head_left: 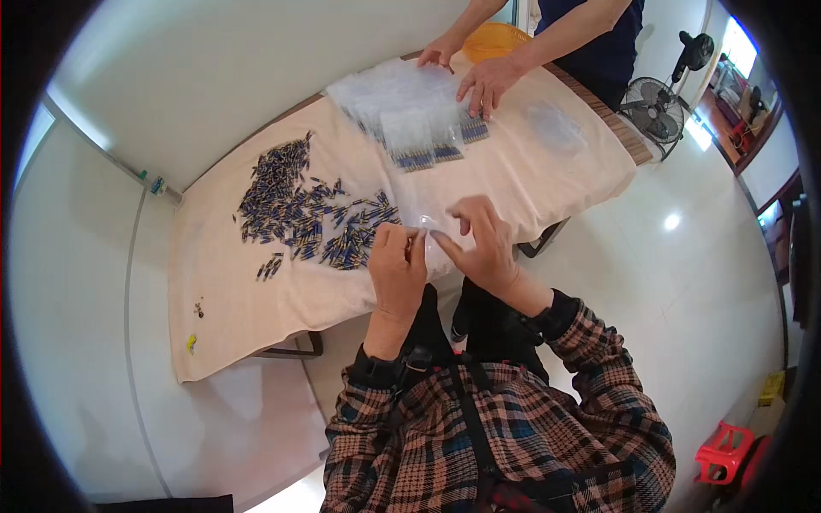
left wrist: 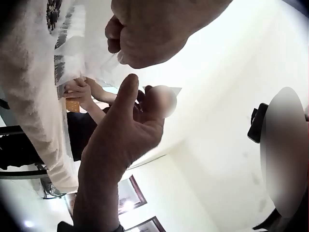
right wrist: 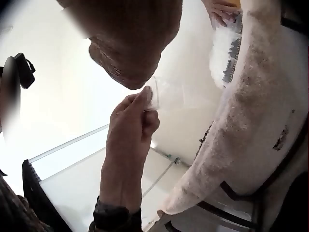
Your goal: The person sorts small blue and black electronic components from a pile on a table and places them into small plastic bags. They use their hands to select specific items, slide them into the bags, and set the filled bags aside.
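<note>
In the head view my left hand [head_left: 398, 267] pinches the edge of a clear plastic bag [right wrist: 155, 95] between thumb and fingers, over the table's near edge. My right hand [head_left: 489, 246] is beside it, thumb stretched toward the bag's edge. Its other fingers are bent and apart from the thumb, with nothing between them in the left wrist view. Just left of the hands lies a loose heap of small blue pieces with gold-coloured ends [head_left: 282, 192], part of it spread out toward my left hand.
A cream cloth [head_left: 231, 312] covers the table. Across it, another person's hands [head_left: 487, 85] touch stacked clear bags [head_left: 376, 103] holding rows of blue pieces. An orange basket [head_left: 494, 39] is behind them. More clear plastic [head_left: 552, 128] lies to the right. A fan [head_left: 654, 109] stands beyond.
</note>
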A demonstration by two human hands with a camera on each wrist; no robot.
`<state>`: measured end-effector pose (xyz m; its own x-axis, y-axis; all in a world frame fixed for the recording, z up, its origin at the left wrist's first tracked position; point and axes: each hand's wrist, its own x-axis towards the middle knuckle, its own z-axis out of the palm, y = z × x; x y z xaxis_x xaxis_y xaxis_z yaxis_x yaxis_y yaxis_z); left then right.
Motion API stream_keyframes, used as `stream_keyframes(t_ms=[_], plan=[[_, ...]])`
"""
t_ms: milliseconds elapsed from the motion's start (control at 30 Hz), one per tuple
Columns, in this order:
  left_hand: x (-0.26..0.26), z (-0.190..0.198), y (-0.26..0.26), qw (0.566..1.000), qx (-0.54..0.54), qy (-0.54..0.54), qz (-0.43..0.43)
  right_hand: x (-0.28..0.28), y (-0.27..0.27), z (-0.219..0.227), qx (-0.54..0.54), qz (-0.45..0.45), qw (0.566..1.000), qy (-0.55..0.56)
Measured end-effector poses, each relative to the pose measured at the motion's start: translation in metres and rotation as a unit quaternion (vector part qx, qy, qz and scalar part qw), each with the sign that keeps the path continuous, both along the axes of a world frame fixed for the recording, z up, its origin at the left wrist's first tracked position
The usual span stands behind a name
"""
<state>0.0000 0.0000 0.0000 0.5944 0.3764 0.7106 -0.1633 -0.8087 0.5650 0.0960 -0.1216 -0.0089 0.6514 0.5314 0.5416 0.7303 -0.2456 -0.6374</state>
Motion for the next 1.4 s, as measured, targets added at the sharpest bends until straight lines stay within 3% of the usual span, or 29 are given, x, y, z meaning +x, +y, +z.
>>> stream_keyframes(t_ms=[67,100,267,400,500,667,733,767,800,900,1033,1200,1300,1400], plan=[[0.0,0.004,0.0,0.998,-0.045,0.031,0.013,-0.006,-0.008,-0.002,0.058,0.058,0.974,-0.212],[0.002,0.006,-0.001,0.997,-0.065,0.044,0.019,-0.007,-0.011,-0.001,0.088,0.085,0.941,-0.316],[0.006,0.014,-0.016,0.997,-0.06,0.05,0.005,-0.028,-0.013,0.001,-0.009,0.032,0.975,-0.218],[0.01,0.005,-0.032,0.999,0.043,0.007,0.011,-0.024,-0.009,-0.004,-0.132,0.058,0.971,-0.188],[0.005,0.004,-0.039,1.0,0.011,0.022,-0.014,-0.019,-0.012,0.003,-0.252,0.106,0.96,-0.067],[-0.001,0.013,-0.037,0.992,-0.088,0.041,-0.082,-0.009,-0.02,0.004,-0.281,0.098,0.95,-0.097],[0.001,0.006,-0.015,0.994,-0.106,0.01,-0.034,0.003,-0.022,-0.003,-0.058,0.134,0.988,0.045],[0.004,0.001,-0.005,0.993,-0.114,-0.005,-0.011,0.01,-0.023,-0.005,0.057,0.148,0.981,0.115],[0.009,-0.005,0.003,0.993,-0.114,-0.006,-0.013,0.017,-0.026,-0.008,0.057,0.146,0.981,0.114],[0.023,-0.028,0.02,0.923,-0.373,0.014,-0.097,0.036,-0.033,-0.015,0.04,0.214,0.939,0.267],[0.028,-0.034,0.027,0.895,-0.402,0.122,-0.149,0.048,-0.029,-0.02,0.088,0.242,0.925,0.28],[0.043,-0.034,0.027,0.896,-0.402,0.124,-0.142,0.065,-0.038,-0.013,0.053,0.196,0.92,0.335],[0.051,-0.037,0.029,0.893,-0.408,0.147,-0.118,0.078,-0.032,-0.027,0.154,0.17,0.901,0.367],[0.061,-0.041,0.032,0.895,-0.406,0.149,-0.107,0.09,-0.029,-0.038,0.148,0.134,0.911,0.362]])
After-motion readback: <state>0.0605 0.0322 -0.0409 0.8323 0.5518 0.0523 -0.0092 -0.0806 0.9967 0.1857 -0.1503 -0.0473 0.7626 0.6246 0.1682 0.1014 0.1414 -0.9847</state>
